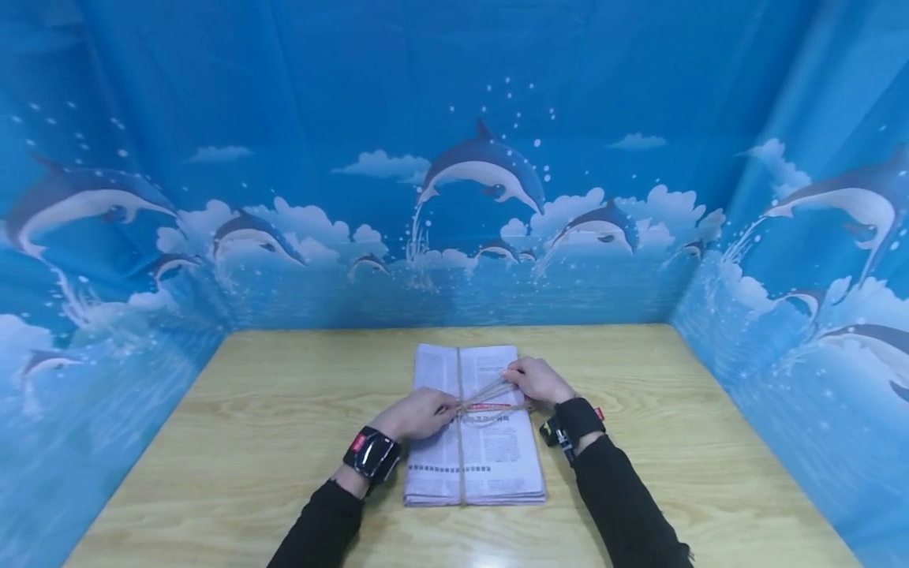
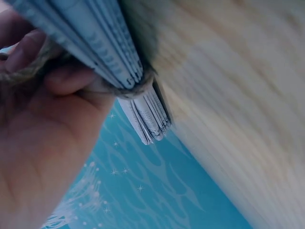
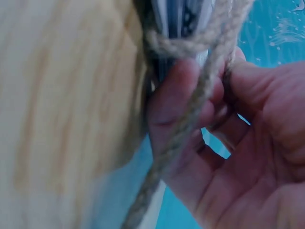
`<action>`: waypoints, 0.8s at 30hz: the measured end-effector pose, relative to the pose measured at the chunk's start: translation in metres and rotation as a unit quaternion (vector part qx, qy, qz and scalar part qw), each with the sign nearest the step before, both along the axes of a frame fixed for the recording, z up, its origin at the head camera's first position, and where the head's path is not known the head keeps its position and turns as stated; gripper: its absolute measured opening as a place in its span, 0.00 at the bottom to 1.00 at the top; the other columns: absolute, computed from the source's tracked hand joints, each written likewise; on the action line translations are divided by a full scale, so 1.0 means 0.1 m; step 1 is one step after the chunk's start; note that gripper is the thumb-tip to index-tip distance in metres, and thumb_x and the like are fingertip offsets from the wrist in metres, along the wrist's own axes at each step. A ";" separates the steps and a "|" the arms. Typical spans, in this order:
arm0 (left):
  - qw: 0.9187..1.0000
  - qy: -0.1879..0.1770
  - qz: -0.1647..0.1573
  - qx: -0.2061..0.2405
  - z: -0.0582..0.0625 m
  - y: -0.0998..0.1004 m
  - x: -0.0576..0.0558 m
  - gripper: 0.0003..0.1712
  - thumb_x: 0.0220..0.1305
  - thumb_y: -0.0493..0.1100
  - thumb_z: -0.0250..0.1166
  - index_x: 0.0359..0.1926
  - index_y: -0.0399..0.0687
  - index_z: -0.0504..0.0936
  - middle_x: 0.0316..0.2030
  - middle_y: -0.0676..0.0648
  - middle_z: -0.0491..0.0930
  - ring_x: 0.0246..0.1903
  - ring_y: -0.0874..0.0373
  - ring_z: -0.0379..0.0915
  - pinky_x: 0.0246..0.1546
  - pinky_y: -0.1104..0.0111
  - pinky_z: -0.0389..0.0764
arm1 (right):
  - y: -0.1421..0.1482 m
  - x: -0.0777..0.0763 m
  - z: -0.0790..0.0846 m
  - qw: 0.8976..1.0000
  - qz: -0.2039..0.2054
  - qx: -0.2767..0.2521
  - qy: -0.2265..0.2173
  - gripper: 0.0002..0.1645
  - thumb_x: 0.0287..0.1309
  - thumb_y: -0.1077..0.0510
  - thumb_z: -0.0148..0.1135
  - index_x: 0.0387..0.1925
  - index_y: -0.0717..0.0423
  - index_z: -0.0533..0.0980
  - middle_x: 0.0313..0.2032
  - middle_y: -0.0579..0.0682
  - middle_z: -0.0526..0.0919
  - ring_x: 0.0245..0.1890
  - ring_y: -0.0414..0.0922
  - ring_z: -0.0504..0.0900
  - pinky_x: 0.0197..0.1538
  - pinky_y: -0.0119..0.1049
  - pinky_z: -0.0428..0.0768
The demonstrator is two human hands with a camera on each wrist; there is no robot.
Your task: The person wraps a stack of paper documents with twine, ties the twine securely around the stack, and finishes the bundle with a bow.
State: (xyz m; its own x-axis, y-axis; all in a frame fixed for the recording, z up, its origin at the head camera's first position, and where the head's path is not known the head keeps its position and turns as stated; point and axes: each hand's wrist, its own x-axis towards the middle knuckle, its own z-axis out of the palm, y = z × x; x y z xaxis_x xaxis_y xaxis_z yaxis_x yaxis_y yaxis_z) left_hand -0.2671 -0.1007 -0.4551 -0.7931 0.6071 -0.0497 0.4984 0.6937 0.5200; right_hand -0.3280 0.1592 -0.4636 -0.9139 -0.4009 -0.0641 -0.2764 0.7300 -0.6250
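A folded stack of newspapers (image 1: 500, 469) lies on the table, with twine (image 1: 461, 461) wrapped around it lengthwise and crosswise. My left hand (image 1: 415, 414) rests over the stack's left edge and pinches the twine near the crossing in the middle. In the left wrist view, twine (image 2: 28, 71) runs between the curled fingers and thumb, beside the paper edges. Above the stack's right side, my right hand (image 1: 540, 380) pinches strands drawn out from the crossing. A loose length of twine (image 3: 167, 152) hangs across the right hand's fingers in the right wrist view.
The wooden table (image 1: 284, 442) extends on both sides of the stack. A blue curtain (image 1: 319, 102) printed with dolphins stands behind the table and along its left and right sides. Both wrists wear black straps with small cameras.
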 end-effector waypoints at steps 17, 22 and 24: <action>0.989 -0.029 0.069 0.127 0.02 -0.14 -0.07 0.14 0.76 0.44 0.50 0.40 0.45 0.82 0.25 0.49 0.76 0.25 0.60 0.71 0.29 0.68 0.73 | 0.23 0.03 0.03 0.997 0.021 -0.025 -0.066 0.18 0.73 0.54 0.50 0.28 0.59 0.74 0.20 0.48 0.71 0.19 0.42 0.70 0.26 0.33 0.70; 0.981 -0.026 0.118 0.154 0.05 -0.40 -0.12 0.15 0.75 0.42 0.52 0.53 0.43 0.81 0.39 0.44 0.83 0.38 0.56 0.79 0.44 0.61 0.79 | 0.41 0.06 0.11 0.997 0.019 -0.032 -0.070 0.20 0.75 0.52 0.46 0.34 0.63 0.76 0.27 0.55 0.76 0.24 0.44 0.71 0.31 0.34 0.70; 0.978 -0.032 0.134 0.158 0.07 -0.50 -0.12 0.16 0.75 0.44 0.52 0.56 0.43 0.80 0.46 0.43 0.83 0.43 0.54 0.80 0.50 0.57 0.78 | 0.48 0.09 0.15 0.998 0.021 -0.023 -0.057 0.21 0.76 0.51 0.45 0.37 0.64 0.76 0.28 0.56 0.76 0.25 0.44 0.70 0.34 0.36 0.69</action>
State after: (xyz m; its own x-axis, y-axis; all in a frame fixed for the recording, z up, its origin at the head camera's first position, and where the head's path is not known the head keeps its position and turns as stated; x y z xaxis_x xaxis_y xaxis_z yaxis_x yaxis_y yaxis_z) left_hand -0.2795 -0.1505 -0.4484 -0.9273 0.3707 0.0519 0.2797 0.5940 0.7543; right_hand -0.3192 0.2074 -0.4489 -0.8841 -0.4432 -0.1478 -0.2311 0.6898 -0.6861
